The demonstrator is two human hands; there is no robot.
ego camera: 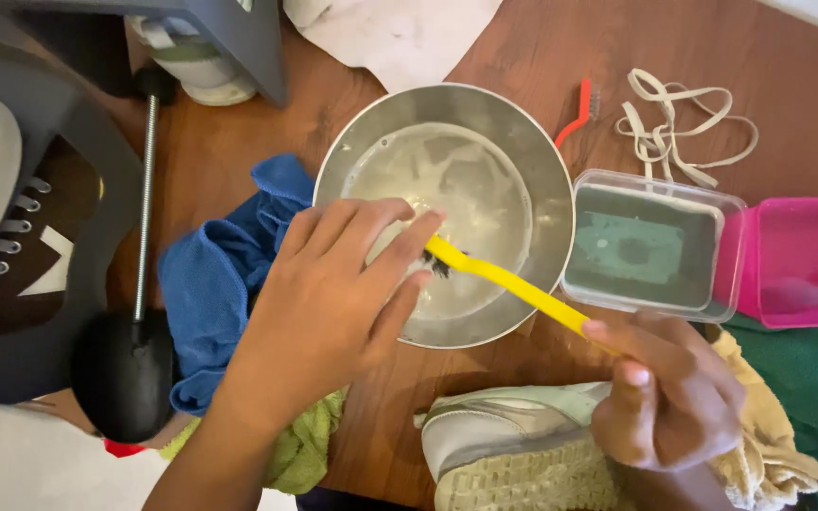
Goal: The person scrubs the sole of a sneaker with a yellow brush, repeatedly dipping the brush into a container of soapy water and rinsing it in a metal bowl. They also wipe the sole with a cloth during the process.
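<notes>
Wooden table (769, 76), steel bowl (523, 142) of cloudy water, right hand (665, 393) fingers closed on yellow brush (513, 284), left hand (333, 293) fingers loosely spread touching its bristles.

Yellow brush (508, 281): slim plastic handle, dark bristles at tip, slanting from 4 o'clock up to centre, head over steel bowl (532, 161). Bowl: round, upright, cloudy water inside, on wooden table, just above centre.

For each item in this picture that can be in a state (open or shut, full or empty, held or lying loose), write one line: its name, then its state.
Metal bowl: upright, holds cloudy water.
Yellow brush: held by right hand, bristles over the bowl, touched by left hand.
Clear container: lid off, dark green inside.
Pink box: open.
White laces: loose, off the shoe.
White sneaker: on its side, sole showing.
Blue cloth: crumpled.
</notes>
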